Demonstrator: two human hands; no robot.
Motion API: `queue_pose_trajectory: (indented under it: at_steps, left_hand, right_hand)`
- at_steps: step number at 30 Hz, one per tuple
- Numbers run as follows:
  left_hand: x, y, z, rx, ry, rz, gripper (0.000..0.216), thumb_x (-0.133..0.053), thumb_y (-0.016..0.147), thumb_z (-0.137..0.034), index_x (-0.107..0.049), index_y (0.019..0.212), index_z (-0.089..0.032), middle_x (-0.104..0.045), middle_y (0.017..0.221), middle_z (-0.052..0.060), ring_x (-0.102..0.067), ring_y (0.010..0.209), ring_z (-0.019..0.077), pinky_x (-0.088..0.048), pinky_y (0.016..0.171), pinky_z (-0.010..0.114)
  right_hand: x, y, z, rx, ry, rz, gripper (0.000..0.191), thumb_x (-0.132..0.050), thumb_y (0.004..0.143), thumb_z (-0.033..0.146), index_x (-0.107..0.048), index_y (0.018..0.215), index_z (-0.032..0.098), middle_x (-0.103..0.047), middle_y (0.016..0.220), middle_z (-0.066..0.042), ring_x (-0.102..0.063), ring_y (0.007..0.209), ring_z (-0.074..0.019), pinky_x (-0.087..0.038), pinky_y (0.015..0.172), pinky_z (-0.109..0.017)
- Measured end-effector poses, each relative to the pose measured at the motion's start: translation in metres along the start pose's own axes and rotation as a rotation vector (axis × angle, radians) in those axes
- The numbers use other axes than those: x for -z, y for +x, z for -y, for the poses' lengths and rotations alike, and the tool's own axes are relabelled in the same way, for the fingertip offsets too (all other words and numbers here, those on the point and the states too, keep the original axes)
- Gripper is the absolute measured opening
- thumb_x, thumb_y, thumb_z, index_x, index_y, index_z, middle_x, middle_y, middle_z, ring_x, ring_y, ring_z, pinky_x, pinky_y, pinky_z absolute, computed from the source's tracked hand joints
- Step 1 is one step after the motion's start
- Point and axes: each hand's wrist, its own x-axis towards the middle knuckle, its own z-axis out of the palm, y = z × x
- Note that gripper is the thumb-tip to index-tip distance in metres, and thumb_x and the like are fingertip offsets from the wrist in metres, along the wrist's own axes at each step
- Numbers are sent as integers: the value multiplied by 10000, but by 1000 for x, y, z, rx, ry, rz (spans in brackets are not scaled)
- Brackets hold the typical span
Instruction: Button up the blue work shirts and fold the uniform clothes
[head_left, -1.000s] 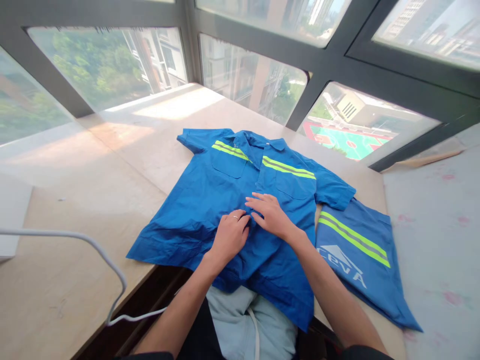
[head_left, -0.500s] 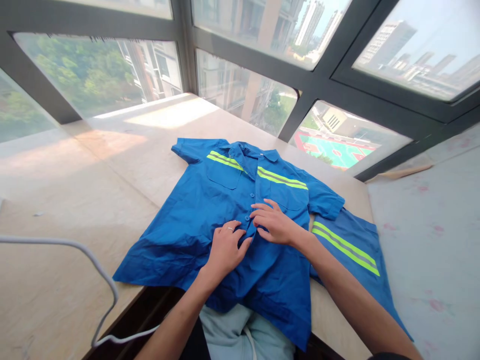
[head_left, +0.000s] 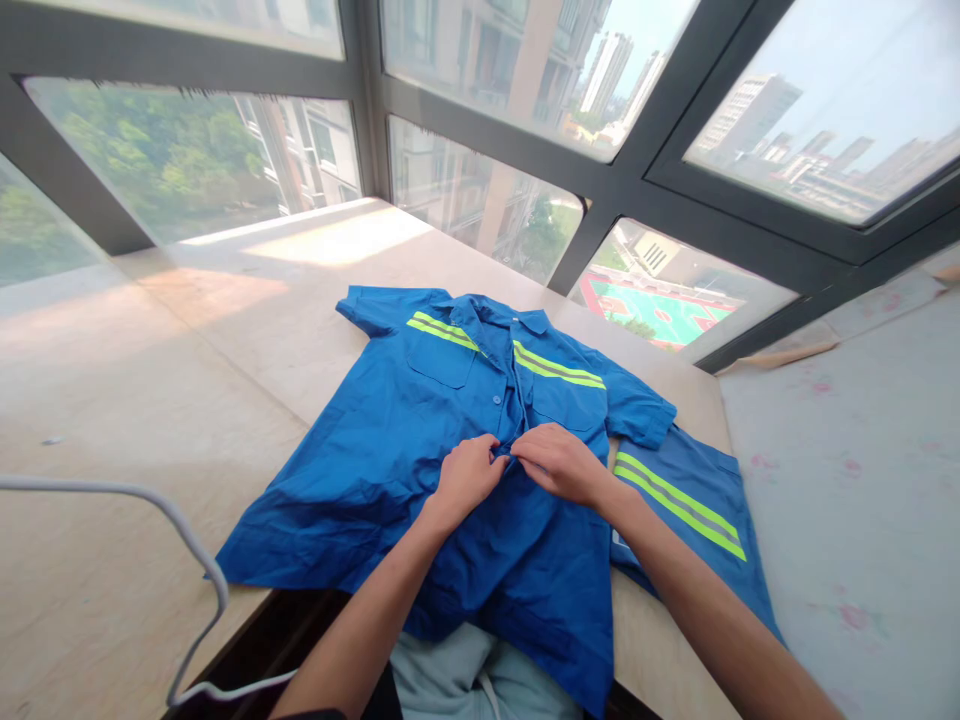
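Observation:
A blue short-sleeved work shirt (head_left: 360,430) with yellow-green reflective stripes lies front side up, its collar away from me and its hem hanging over the near edge. At the middle of its front placket, my left hand (head_left: 470,478) pinches the cloth. My right hand (head_left: 559,462) pinches the other edge of the placket right beside it, the fingertips of both almost meeting. Above them a shirt button (head_left: 496,399) shows on the placket. Whatever button lies between my fingers is hidden.
Folded blue garment (head_left: 690,500) with a matching stripe lies at the right, partly under the shirt. A white cable (head_left: 172,510) loops at the left over the pale stone ledge (head_left: 135,400). Windows (head_left: 480,190) and a flowered wall (head_left: 847,500) border the ledge.
Both hands have closed from loose, spread fingers into pinches on the placket and drawn together. The cloth between them is now lifted and gathered. The view has shifted slightly.

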Motion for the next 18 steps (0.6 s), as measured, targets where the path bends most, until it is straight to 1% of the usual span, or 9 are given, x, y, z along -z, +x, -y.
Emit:
queue_pose_trajectory:
  at_steps: [2,4,7,9,11,12,14,16,18]
  left_hand:
    - [0,4,1,-9,-28,-39,228,-567,873,-306,-731,1007,-222,-757,908,37,-684,865,207,-438,710,270]
    - [2,4,2,-6,-53,-88,202,-550,863,-270,-744,903,-230,-758,884,27,-684,836,189,-435,708,259]
    - [4,2,5,37,-53,-147,196,-546,856,-266,-739,864,-233,-753,845,18,-679,798,177,-436,698,248]
    - [4,0,6,54,-13,-166,201,-539,868,-278,-735,880,-236,-750,856,20,-678,806,183,-440,698,250]
    - [5,0,9,55,42,-175,215,-524,888,-282,-729,931,-233,-748,904,32,-678,847,193,-451,718,255]
    - [5,0,10,54,66,-182,227,-514,900,-283,-723,970,-227,-745,937,41,-677,876,198,-458,735,258]
    - [8,0,14,32,109,-190,256,-497,919,-273,-701,1062,-214,-729,1014,60,-668,937,204,-470,782,263]
    - [11,2,19,-26,157,-164,292,-488,925,-247,-678,1143,-211,-700,1083,77,-657,978,205,-477,822,270]
    - [15,4,23,-107,207,-93,323,-480,922,-217,-673,1180,-224,-670,1114,87,-653,986,205,-483,833,277]
  right_hand:
    - [-1,5,-4,-65,-38,24,232,-507,930,145,-640,1116,181,-697,1107,-113,-659,991,-225,-509,815,-348]
    - [0,13,-9,-130,-45,81,284,-544,929,183,-612,1204,199,-660,1208,-112,-654,1029,-224,-519,808,-327]
    - [2,29,-17,-178,-16,203,294,-561,951,268,-607,1240,236,-658,1231,-82,-646,1079,-216,-516,831,-304]
    - [3,40,-21,-180,-20,275,282,-578,945,264,-624,1222,252,-671,1208,-65,-643,1088,-212,-504,829,-290]
    - [2,49,-23,-160,-49,338,284,-625,909,226,-644,1192,253,-676,1183,-61,-653,1052,-209,-489,799,-278]
    - [0,52,-23,-141,-68,368,269,-645,892,214,-660,1158,247,-684,1147,-62,-660,1017,-207,-480,776,-272]
    - [-5,56,-22,-93,-110,405,177,-652,885,214,-693,1057,230,-697,1031,-60,-665,932,-201,-453,729,-268]
    - [-12,56,-20,-51,-146,383,96,-639,895,223,-704,964,216,-689,930,-57,-650,872,-197,-425,702,-275]
    - [-18,52,-19,-27,-162,309,70,-637,891,219,-699,922,207,-672,893,-56,-623,859,-200,-402,695,-288]
